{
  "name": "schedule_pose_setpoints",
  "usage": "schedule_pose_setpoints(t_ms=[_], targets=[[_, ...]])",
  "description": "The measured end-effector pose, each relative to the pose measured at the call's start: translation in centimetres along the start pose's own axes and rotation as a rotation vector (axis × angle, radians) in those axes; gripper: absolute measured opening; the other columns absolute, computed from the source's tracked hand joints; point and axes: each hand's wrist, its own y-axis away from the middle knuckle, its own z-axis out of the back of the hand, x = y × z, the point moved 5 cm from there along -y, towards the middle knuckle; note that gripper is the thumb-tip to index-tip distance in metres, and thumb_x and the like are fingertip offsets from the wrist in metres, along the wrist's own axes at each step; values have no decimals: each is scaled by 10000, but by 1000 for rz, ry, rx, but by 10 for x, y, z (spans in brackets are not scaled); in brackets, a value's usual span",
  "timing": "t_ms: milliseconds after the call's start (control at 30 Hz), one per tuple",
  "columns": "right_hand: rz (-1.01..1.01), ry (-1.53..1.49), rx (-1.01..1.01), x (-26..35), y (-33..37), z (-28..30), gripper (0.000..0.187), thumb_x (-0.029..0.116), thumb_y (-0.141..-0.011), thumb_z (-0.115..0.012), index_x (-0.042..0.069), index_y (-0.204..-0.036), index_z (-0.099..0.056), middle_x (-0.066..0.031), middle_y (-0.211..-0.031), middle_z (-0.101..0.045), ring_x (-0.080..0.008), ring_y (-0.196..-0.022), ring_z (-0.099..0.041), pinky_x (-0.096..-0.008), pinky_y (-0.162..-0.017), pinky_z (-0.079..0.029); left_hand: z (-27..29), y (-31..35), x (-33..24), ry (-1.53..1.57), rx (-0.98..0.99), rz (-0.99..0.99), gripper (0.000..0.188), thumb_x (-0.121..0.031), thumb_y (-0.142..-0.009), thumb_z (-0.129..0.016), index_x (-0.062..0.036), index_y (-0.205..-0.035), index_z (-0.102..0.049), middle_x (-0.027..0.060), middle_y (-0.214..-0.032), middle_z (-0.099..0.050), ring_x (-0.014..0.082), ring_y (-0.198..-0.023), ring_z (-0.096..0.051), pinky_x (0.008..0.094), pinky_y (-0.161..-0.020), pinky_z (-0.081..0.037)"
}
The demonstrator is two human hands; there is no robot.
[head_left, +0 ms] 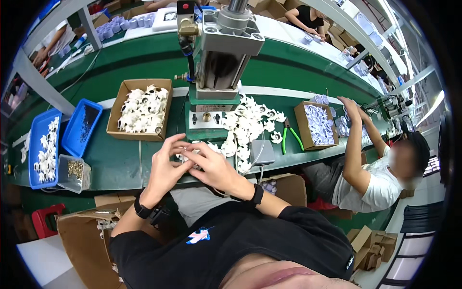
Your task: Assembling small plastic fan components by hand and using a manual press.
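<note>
Closest to me, the person's left hand (168, 161) and right hand (211, 166) meet just above the bench edge, fingers curled and drawn narrow around a small white, pronged plastic piece (183, 157). Most of it is hidden by the fingers, so I can't tell exactly which tips bear on it.

By its look it should be light and stiff, perhaps a little slick, its thin curved prongs the likeliest part to snap; I'd pinch it by the rounded body and leave the points free.

Just right of the hands sits a grey, square-topped block (262, 152), with green-handled metal cutters (290, 136) beyond it. A loose heap of similar white pronged pieces (246, 120) spreads beside the tall grey metal press on a green base (224, 58), which stands directly past the fingers. To the press's left, a brown open cardboard box (134, 137) is filled with more. Farthest off, across the green partition (284, 70), a black-shirted worker (308, 19) bends over a white bench.
</note>
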Motion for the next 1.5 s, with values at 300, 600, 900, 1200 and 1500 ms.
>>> schedule_pose_setpoints(t_ms=[300, 600, 900, 1200, 1500], targets=[[-217, 149, -243, -40, -12, 53, 398, 142, -835, -874, 7, -1190, -756, -148, -1153, -706, -221, -812, -729, -310, -723, -597, 3, 6, -13, -139, -59, -372, 445, -1, -890, -752, -15, -1317, -625, 143, -1271, -661, 244, -1080, -716, 315, -774, -603], [-350, 247, -211, -82, -52, 50, 406, 176, -869, -834, 23, -1239, -769, -161, -1116, -761, -121, -698, -632, -250, -688, -526, 3, 6, -10, -352, 4, -585, 360, -78, -869, -757, -53, -1219, -675, 117, -1155, -682, 313, -1004, -701, 395, -842, -587], [-295, 312, -93, -76, -47, 63, 507, 258, -861, -825, 38, -1307, -727, -185, -1197, -731, -196, -839, -645, -311, -759, -514, 1, 9, -2, -317, 47, -587, 357, -18, -854, -761, -21, -1204, -690, 125, -1092, -700, 265, -911, -718, 363, -781, -581], [-186, 582, -482, -110, 53, 117, 374, 115, -1005, -550, -29, -1340, -637, -230, -1323, -585, -386, -1255, -533, -468, -1118, -395, 6, -4, -2, -301, 59, -572, 344, 31, -850, -730, -17, -1189, -698, 137, -1078, -705, 246, -831, -715, 347, -753, -577], [-178, 489, -409, -101, 42, 114, 387, 199, -994, -586, -9, -1310, -662, -217, -1298, -615, -400, -1229, -554, -482, -1104, -407, 4, -9, 20, -418, 105, -420, 310, -8, -848, -758, -23, -1153, -708, 125, -1085, -685, 236, -833, -718, 329, -755, -581]])
